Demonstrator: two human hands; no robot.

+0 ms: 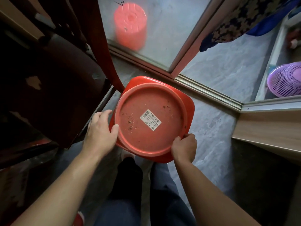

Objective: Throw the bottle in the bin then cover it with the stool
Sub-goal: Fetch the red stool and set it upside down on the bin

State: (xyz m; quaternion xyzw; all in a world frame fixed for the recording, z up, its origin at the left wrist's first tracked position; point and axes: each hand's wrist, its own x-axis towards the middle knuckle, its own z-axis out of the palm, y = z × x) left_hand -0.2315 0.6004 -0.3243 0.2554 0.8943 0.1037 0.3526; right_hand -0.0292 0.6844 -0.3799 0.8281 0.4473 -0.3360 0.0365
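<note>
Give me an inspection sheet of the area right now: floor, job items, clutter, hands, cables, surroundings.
Surface: grey mottled stone-look floor, bare where visible.
Job's things: red plastic stool with a round recessed top, white barcode sticker and dark crumbs on it, held level below the camera. Bin and bottle: not visible; whatever is under the stool is hidden.
Clutter: purple perforated plastic basket at the right; patterned dark cloth hanging upper right.
Grippers: left hand grips the stool's left edge; right hand grips its near right corner.
Cables: nothing seen.
Surroundings: dark wooden chair at the left; metal sliding-door track; glass door pane showing a blurred pink cylinder.
</note>
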